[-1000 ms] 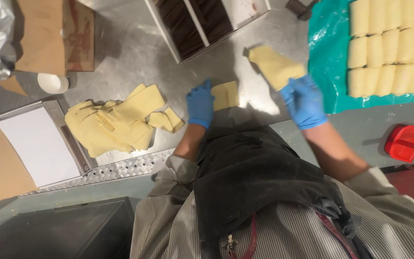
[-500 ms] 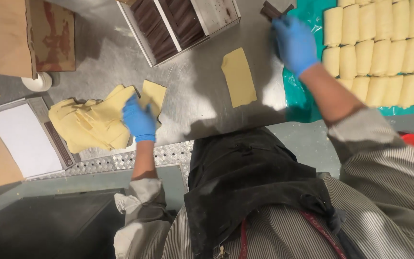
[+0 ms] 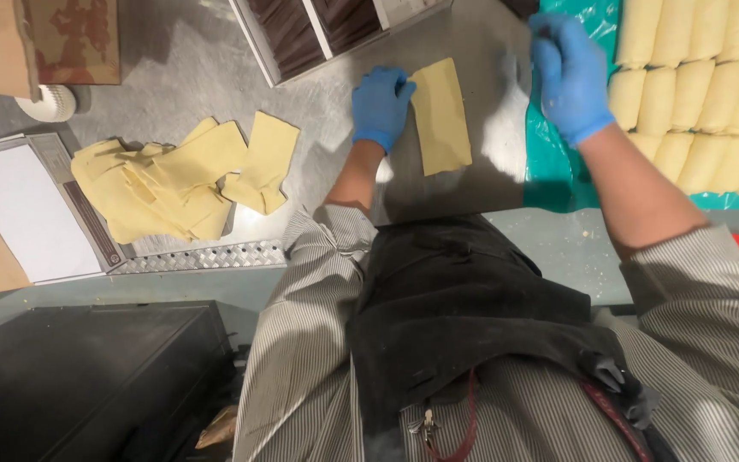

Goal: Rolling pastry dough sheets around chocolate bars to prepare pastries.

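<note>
A rectangular dough sheet (image 3: 440,115) is now pressed flat at its edge by the gloved left hand (image 3: 380,104), moved over from the pile (image 3: 177,175), while the right hand (image 3: 570,75), withdrawn from the box, hovers loosely curled, holding nothing visible.

surface: steel worktable (image 3: 173,68) – glare patches | edge: ribbed metal strip (image 3: 198,255) – below: dark cabinet (image 3: 87,376)

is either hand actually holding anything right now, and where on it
Nothing is gripped. The left hand rests flat against the left edge of the pasta sheet; the right hand looks empty.
</note>
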